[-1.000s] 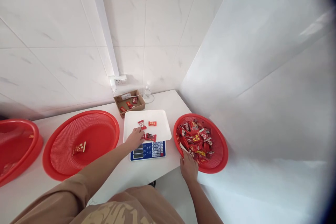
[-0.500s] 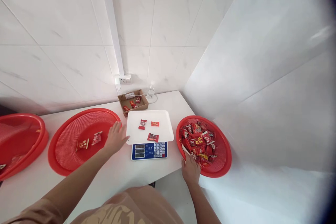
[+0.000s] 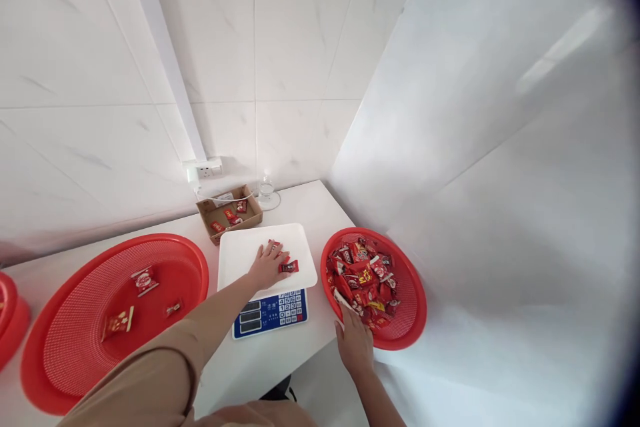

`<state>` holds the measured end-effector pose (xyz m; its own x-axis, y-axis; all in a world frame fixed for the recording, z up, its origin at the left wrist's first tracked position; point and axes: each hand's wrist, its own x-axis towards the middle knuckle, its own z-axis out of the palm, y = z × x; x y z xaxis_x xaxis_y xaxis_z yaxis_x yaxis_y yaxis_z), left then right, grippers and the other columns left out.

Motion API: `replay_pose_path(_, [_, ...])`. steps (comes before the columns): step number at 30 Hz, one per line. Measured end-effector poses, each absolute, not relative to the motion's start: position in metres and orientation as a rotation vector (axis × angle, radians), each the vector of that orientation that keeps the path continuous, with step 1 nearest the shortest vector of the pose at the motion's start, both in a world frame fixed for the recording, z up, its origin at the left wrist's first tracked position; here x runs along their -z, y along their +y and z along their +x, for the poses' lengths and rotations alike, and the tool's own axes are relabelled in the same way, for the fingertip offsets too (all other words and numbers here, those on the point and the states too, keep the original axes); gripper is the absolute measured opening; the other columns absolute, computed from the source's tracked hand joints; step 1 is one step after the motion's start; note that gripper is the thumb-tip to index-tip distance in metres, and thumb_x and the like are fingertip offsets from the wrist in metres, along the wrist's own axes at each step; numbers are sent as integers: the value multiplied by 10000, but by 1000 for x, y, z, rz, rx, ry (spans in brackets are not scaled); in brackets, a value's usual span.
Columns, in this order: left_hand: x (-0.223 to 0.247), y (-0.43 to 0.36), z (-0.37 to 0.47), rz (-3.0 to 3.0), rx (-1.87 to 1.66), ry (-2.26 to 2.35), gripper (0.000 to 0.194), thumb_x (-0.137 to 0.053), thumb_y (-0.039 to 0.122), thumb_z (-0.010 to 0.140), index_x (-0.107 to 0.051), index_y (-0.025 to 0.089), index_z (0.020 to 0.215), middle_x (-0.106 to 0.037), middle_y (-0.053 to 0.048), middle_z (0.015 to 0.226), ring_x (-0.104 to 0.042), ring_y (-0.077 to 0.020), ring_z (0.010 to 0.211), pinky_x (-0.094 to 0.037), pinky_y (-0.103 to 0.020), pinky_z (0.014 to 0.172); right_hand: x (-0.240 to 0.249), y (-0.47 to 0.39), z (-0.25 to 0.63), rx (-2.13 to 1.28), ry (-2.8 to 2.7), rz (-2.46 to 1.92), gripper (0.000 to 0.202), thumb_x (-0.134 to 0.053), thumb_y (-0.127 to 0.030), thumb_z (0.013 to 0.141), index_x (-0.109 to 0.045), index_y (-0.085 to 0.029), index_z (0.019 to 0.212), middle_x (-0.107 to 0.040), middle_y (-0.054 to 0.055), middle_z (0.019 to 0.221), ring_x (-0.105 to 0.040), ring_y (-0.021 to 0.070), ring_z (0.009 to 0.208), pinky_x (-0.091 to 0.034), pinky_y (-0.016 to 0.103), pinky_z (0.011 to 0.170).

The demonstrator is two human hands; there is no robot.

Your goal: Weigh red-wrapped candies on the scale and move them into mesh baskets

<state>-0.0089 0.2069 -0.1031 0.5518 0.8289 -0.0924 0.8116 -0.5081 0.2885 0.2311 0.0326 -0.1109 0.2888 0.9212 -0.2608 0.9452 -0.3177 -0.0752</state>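
My left hand [image 3: 265, 269] rests over the white weighing tray [image 3: 235, 255] of a scale, its fingers spread on red-wrapped candies. One dark-and-red wrapped candy [image 3: 289, 267] shows beside the fingertips; others lie partly hidden under them. At the near left edge of the right red basket [image 3: 417, 310], my right hand [image 3: 355, 343] has its fingers over the rim and its thumb outside. Many red-wrapped candies [image 3: 365, 273] are heaped in that basket. Below the tray sits the scale's blue keypad panel [image 3: 271, 312].
A wide red basket [image 3: 187, 250] on the left holds a few wrapped candies. Another red basket [image 3: 13, 327] is cut off at the left edge. Behind the scale stand a small cardboard box [image 3: 207, 220] with candies and a clear glass object [image 3: 267, 188]. Tiled walls bound the table.
My left hand has moved right, from the left basket's rim onto the candies on the tray. Three candies now show in that basket, where two showed. My right hand stays at its rim.
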Motion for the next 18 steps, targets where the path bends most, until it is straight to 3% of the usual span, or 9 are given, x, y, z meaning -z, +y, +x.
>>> replay_pose_path(3, [102, 210, -2, 2532, -136, 1360, 368, -419, 443, 874, -564, 232, 1139, -547, -81, 1262, -391, -274, 1227, -325, -448, 984, 112, 33, 231, 401, 1777, 2444, 473, -289, -247, 902, -437, -198, 1348, -491, 79, 1355, -429, 225, 1250, -313, 392, 1010])
replay_pose_path(6, [101, 211, -3, 2517, -136, 1396, 279, -401, 352, 899, -604, 203, 1018, -629, -82, 1068, -510, -231, 1041, -410, -381, 860, 114, 32, 232, 394, 1790, 2451, 470, -277, -243, 905, -445, -201, 1342, -503, 80, 1343, -433, 222, 1248, -311, 392, 1011])
replay_pose_path(12, [79, 204, -32, 2365, -239, 1607, 209, -415, 287, 894, -593, 198, 956, -642, -65, 997, -541, -196, 976, -454, -297, 772, 111, 34, 231, 442, 1789, 2491, 477, -304, -251, 891, -440, -194, 1345, -495, 85, 1348, -426, 231, 1253, -317, 406, 1009])
replay_pose_path(16, [45, 180, -81, 2196, -393, 1793, 288, -355, 333, 900, -555, 163, 1017, -619, -107, 1042, -533, -230, 1015, -452, -352, 838, 107, 35, 233, 570, 1822, 2548, 497, -372, -312, 873, -427, -192, 1352, -467, 91, 1370, -411, 245, 1262, -307, 424, 1025])
replay_pose_path(18, [36, 163, -117, 2094, -457, 1911, 352, -349, 394, 881, -544, 141, 1027, -604, -157, 1046, -525, -292, 1034, -461, -416, 821, 107, 36, 239, 650, 1855, 2614, 510, -394, -343, 863, -436, -184, 1346, -455, 94, 1379, -394, 239, 1274, -306, 402, 1036])
